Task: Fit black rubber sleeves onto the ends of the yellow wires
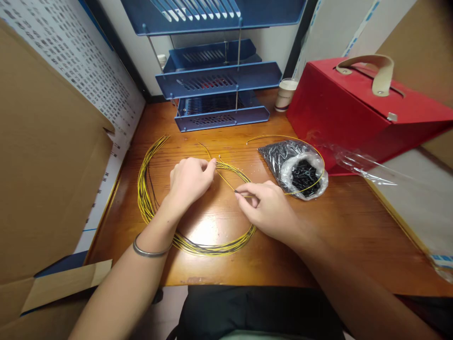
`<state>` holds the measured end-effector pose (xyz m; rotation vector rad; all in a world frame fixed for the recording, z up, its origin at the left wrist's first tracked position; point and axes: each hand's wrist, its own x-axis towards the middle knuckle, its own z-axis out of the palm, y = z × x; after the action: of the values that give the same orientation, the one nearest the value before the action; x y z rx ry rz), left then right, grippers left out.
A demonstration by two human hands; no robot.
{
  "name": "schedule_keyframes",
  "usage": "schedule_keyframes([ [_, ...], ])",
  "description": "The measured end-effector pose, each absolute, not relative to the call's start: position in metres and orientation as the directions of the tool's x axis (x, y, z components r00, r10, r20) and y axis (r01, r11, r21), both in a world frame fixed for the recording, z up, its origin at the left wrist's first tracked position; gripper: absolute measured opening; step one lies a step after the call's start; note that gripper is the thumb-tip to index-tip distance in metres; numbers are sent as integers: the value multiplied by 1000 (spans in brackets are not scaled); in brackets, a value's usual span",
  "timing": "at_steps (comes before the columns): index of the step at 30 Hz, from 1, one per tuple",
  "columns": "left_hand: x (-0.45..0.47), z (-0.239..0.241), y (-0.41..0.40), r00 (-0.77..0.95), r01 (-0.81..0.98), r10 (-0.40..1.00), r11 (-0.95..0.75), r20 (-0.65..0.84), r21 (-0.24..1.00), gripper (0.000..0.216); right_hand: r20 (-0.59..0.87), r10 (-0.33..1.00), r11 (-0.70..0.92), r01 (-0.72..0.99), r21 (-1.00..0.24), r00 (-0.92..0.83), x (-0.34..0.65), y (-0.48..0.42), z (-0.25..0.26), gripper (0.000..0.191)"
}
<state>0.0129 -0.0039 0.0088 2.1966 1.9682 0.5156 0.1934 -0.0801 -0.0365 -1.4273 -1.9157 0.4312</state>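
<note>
Yellow and black wires (143, 196), black small parts (304, 178), blue slotted trays (256, 79), red box (339, 127), beige handle (384, 75), brown wood-grained table (364, 217)

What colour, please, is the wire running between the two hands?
The wire is yellow, as the head view shows.

No readable text or numbers.

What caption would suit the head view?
Left hand and right hand handle a yellow wire over a wooden table.
</note>
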Motion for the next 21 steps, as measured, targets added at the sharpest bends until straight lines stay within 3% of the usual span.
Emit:
schedule_keyframes([
  [6,15,6,-9,354,757,931,-342,91,557,54,367,917,361,709,-606,-153,196,-79,-39,20],
  [9,16,7,-10,413,727,910,-359,45,585,49,359,918,366,702,-610,-167,195,-78,-40,19],
  [12,17,10,-11,370,813,929,-324,0,485,47,335,925,360,701,-615,-181,194,-78,-39,18],
  [16,13,13,-8,248,941,969,-244,14,235,46,311,930,354,710,-609,-197,193,-79,-38,18],
  [21,2,11,1,131,989,982,-140,137,58,49,349,917,373,729,-574,-195,193,-80,-37,15],
])
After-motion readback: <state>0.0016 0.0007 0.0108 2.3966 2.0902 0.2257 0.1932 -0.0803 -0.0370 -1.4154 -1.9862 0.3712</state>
